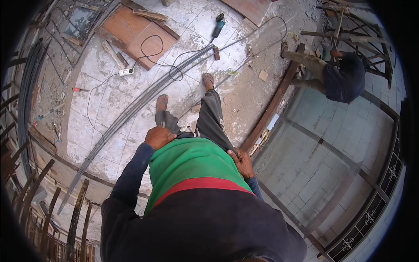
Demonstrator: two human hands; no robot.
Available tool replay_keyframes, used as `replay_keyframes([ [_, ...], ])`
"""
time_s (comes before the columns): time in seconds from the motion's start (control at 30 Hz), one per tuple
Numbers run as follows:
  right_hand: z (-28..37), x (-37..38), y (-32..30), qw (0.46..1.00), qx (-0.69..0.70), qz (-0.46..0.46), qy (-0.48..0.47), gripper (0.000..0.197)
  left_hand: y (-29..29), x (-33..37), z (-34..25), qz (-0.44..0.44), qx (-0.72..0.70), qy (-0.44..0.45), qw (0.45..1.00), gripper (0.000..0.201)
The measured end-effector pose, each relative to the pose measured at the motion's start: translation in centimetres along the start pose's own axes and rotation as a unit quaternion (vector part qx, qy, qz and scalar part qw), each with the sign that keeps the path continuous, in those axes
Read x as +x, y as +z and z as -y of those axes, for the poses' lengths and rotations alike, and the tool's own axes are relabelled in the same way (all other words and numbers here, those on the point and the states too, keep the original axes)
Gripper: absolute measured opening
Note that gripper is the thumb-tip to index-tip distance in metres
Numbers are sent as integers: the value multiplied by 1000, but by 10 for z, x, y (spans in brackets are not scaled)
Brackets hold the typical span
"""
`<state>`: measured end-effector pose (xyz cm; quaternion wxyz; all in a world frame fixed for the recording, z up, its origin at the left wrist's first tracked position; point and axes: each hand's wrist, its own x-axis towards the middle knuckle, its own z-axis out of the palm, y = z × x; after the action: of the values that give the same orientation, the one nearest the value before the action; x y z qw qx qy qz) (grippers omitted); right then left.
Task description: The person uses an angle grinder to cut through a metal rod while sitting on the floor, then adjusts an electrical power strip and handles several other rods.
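Both my hands are at my waist, on the dark grey trousers (213,117) just under the hem of my green shirt (196,160). My left hand (159,138) has its fingers closed on the waistband at the left hip. At the right hip my right hand (241,162) grips the trouser cloth, with part of its fingers hidden by the folds. A white drawstring hangs at the front of the waist. On the tiled floor beyond my feet lies an angle grinder (217,28) with a teal body and a black cord, apart from both hands.
A bundle of long thin metal bars (139,104) crosses the floor beside my feet. Left of it are a white power strip (126,71), brown boards (150,46) and a red-handled tool (78,89). A person (345,76) bends over by a metal frame at right, past a long beam (275,102).
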<state>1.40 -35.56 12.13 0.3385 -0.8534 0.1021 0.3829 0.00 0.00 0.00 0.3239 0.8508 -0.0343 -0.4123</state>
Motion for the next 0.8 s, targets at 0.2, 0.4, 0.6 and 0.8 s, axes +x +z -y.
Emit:
replay_keyframes([
  [0.2, 9, 156, -117, 970, -114, 181, -112, 48, 15, 65, -68, -74, -122, -89, 986, 46],
  [0.4, -40, 343, -180, 925, -264, 259, -86, 52, 58, 157, -135, -69, -166, -71, 981, 35],
  [0.6, -148, 574, -114, 997, -11, 75, -11, 49, 83, 385, -58, -291, -175, -54, 939, 24],
  [0.8, -244, 775, 23, 971, 158, 181, 4, 53, 147, 653, 82, -418, -104, -57, 901, 12],
])
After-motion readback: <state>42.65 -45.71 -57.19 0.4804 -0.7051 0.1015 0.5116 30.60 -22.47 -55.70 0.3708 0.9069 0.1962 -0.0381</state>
